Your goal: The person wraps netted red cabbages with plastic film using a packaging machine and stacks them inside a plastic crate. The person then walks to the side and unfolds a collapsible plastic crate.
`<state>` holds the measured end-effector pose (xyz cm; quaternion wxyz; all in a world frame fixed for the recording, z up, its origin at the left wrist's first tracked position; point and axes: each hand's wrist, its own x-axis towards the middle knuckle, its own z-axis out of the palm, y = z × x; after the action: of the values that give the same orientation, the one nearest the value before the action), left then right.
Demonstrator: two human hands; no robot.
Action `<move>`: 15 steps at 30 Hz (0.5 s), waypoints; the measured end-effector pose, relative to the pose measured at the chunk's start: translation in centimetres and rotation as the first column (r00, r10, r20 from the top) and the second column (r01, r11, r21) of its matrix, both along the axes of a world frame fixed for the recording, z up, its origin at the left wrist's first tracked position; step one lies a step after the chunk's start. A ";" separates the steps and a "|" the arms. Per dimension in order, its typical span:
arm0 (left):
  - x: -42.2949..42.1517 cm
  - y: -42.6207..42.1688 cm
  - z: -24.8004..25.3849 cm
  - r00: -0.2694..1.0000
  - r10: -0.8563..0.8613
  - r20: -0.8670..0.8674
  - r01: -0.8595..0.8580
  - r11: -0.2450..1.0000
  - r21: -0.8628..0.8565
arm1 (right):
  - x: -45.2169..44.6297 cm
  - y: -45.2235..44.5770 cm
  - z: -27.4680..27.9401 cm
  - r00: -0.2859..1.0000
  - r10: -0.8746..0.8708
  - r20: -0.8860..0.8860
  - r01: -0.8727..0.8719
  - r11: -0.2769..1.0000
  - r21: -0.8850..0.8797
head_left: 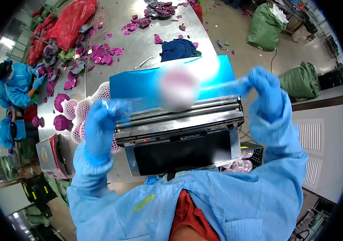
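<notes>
My left hand (100, 127), in a blue glove, pinches one side of a clear plastic film (219, 85). Out to the right, my gloved right hand (264, 88) is closed on the other side, so the film stretches between both hands. Between them is a round, pale purple and whitish thing (178, 88), too blurred to name with certainty. It appears over the blue top panel and metal bars of a film-wrapping machine (179, 124). A small red light glows on the machine's front, above a dark plate (181, 150).
Red cabbages (61, 123), some in white foam nets (84, 108), lie left on the metal table (127, 52). Loose purple leaves (102, 55) and dark blue cloth (178, 49) lie farther back. A black crate (255, 154) holds netted items. Co-workers (19, 82) stand left.
</notes>
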<state>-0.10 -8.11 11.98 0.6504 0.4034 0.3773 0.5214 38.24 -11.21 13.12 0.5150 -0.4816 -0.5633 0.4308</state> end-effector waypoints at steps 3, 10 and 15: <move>1.4 5.8 -3.3 0.929 -0.045 -0.367 0.107 0.983 0.152 | -1.7 4.7 -1.3 0.858 -0.039 0.512 -0.237 0.854 0.463; 8.0 7.9 -9.0 0.659 -0.035 -0.751 0.554 0.698 0.454 | -4.9 9.7 -14.0 0.838 0.442 0.319 -0.475 0.879 0.030; 7.8 8.4 -11.1 0.911 -0.235 -0.340 0.246 0.969 -0.012 | -6.9 8.5 -10.9 0.970 0.198 -0.144 -0.231 0.933 -0.276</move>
<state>7.68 0.31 0.85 0.6287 0.5404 0.4227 0.3661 31.38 -2.69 2.17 0.4194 -0.4623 -0.5128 0.5894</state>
